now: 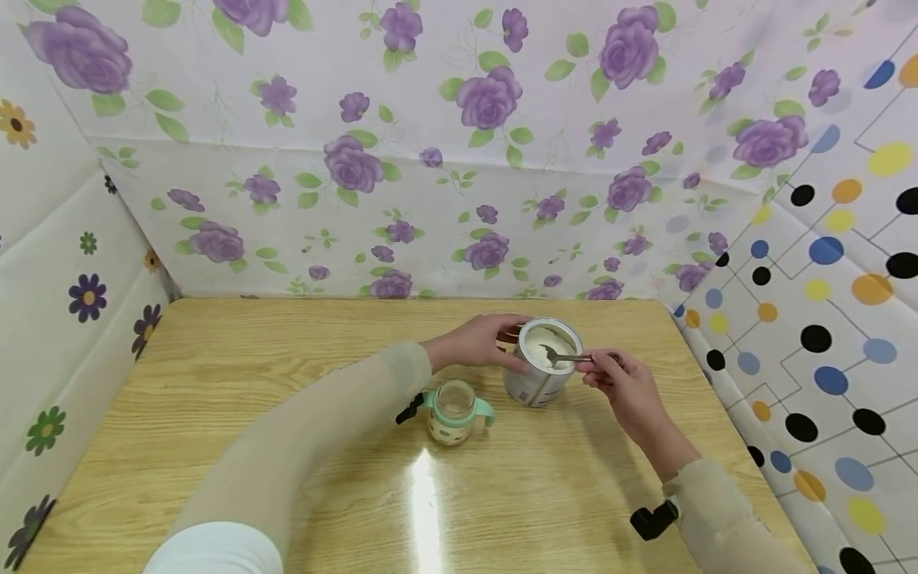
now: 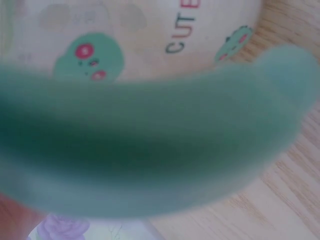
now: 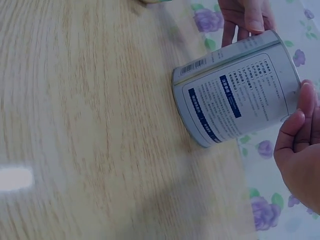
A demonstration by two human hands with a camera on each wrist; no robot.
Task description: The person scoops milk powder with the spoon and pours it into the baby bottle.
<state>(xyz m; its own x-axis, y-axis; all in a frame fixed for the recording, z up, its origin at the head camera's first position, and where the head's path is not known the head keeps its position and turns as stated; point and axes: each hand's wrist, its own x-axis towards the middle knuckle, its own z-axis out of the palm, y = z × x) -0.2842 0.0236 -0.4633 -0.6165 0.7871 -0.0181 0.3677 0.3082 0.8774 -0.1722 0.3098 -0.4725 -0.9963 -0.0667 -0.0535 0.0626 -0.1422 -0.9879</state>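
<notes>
Grips in left hand [image 1: 479,341]: tin [image 1: 529,387] of white powder [image 1: 538,341]. Pinches in right hand [image 1: 629,389]: spoon [image 1: 574,358], tip in powder. Includes, on left grip's near side: green-handled bottle [image 1: 453,413].

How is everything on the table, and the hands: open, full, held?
Can: open, white powder inside, held.
Spoon: tip in the can, pinched.
Bottle: standing, uncovered; contents unclear.
Left grip: holding the can.
Right grip: pinching the spoon.
</notes>
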